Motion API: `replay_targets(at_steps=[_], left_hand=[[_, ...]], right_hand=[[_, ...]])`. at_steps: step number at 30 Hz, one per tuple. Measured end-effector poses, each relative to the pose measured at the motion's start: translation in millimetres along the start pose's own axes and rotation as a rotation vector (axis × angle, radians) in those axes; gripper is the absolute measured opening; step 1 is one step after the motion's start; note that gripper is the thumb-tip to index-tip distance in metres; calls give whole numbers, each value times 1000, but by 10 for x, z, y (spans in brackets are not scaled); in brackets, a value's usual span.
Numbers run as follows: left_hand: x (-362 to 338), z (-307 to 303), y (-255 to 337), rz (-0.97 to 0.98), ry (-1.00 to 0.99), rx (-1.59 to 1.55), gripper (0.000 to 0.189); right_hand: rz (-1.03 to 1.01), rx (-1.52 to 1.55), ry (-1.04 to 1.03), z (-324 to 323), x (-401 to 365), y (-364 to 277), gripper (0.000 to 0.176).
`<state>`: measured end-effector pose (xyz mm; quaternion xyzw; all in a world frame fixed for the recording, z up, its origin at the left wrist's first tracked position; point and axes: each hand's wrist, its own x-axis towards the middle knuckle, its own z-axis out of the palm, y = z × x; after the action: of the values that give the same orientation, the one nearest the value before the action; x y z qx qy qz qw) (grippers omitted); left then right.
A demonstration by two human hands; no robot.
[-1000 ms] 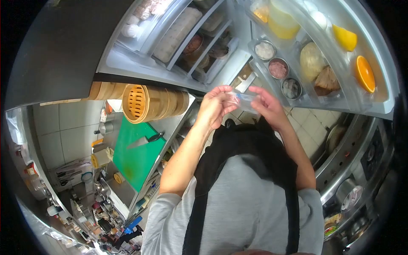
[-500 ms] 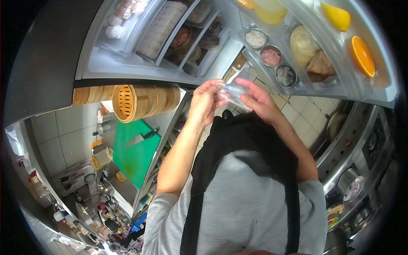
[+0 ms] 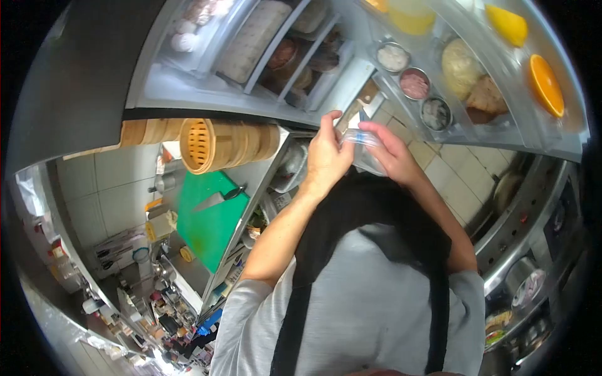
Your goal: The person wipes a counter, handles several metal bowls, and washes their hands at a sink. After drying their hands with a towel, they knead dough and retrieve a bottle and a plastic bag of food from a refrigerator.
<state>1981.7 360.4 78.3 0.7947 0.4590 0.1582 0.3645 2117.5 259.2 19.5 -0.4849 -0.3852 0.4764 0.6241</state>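
Note:
A clear plastic zip bag [image 3: 371, 158] with a blue strip along its top is between my two hands, in front of the black apron. My left hand [image 3: 330, 153] grips one end of the strip; its index finger points up, away from the bag. On the other side my right hand [image 3: 397, 156] pinches the bag near the strip, thumb and fingers closed on the plastic. The fingers partly cover the bag, and I cannot make out anything inside it. Both hands are just in front of the open refrigerator [image 3: 219, 105].
The open fridge door [image 3: 533, 139] carries small metal cups [image 3: 414, 84], an orange half [image 3: 545, 85] and a lemon piece [image 3: 506, 25]. To the left stand bamboo steamers [image 3: 229, 145] and a green cutting board [image 3: 210, 229] with a knife [image 3: 216, 199]. A stove [image 3: 533, 219] lines the right.
The view has shifted, so the surroundings sit further right. My left index finger has lifted off and points up, and the blue strip now lies straighter between both hands.

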Motion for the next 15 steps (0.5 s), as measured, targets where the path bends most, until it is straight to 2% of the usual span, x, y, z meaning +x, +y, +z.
replay_targets(at_steps=[2, 4, 6, 7, 9, 10, 11, 13, 14, 15], left_hand=[[17, -26, 47, 9, -6, -67, 51], [-43, -81, 102, 35, -18, -92, 54], [-113, -142, 84, 257, -51, 216, 64], [-117, -172, -15, 227, -52, 273, 70], [-118, -268, -97, 95, -205, 233, 71], [-132, -310, -73, 93, -243, 119, 54], [-125, -294, -96, 91, -248, 117, 54], [-111, -272, -131, -34, -466, -103, 29], [-133, -232, -55, -31, -388, -134, 14], [-108, -207, -26, -58, -333, -143, 14]], right_hand=[[-100, -142, 14, 55, -9, 60, 43], [-55, -134, 47, 18, 0, -45, 45], [42, -194, 163, -118, -9, -90, 48], [55, -213, 174, -148, -46, -85, 48], [-17, -325, 164, -84, -75, -54, 48], [-81, -421, 161, -68, -82, -96, 48], [-76, -421, 164, -113, -91, -40, 48], [52, -223, 109, -283, -88, 122, 49], [43, -287, 84, -355, -79, 118, 48], [32, -278, 70, -372, -76, 45, 48]])
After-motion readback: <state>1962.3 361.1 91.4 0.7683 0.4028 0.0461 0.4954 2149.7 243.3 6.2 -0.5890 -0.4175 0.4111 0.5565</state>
